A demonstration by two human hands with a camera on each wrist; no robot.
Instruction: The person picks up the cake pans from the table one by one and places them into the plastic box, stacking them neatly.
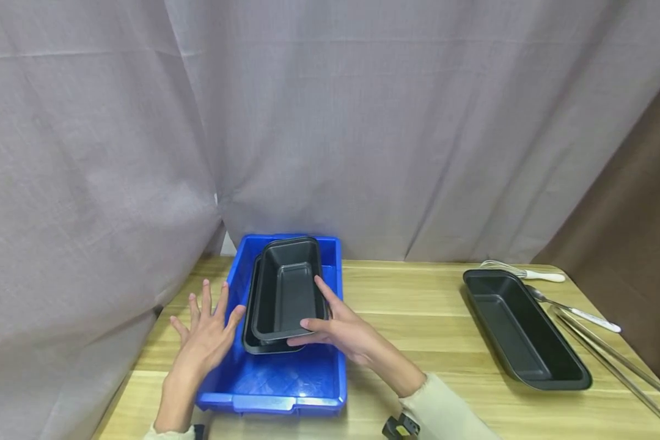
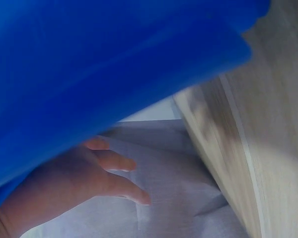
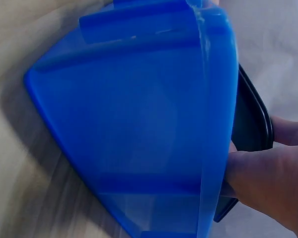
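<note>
My right hand (image 1: 348, 327) grips a black loaf pan (image 1: 294, 293) by its near right corner, thumb over the rim and index finger along the right side. Beneath it, showing at the left and near edges, is another dark pan (image 1: 255, 345). Both overlap the far part of a blue plastic bin (image 1: 286, 403). In the right wrist view the held pan (image 3: 251, 111) juts past the bin's rim. My left hand (image 1: 203, 339) has its fingers spread at the bin's left side and holds nothing; the left wrist view shows these fingers (image 2: 121, 186) beside the bin's wall.
On the wooden table (image 1: 407, 318) to the right lies a longer black loaf pan (image 1: 519, 330). Beyond it are a whisk (image 1: 528, 273) with a white handle, a spoon-like utensil (image 1: 577, 311) and long metal rods (image 1: 616, 360). Grey curtain (image 1: 363, 134) hangs behind.
</note>
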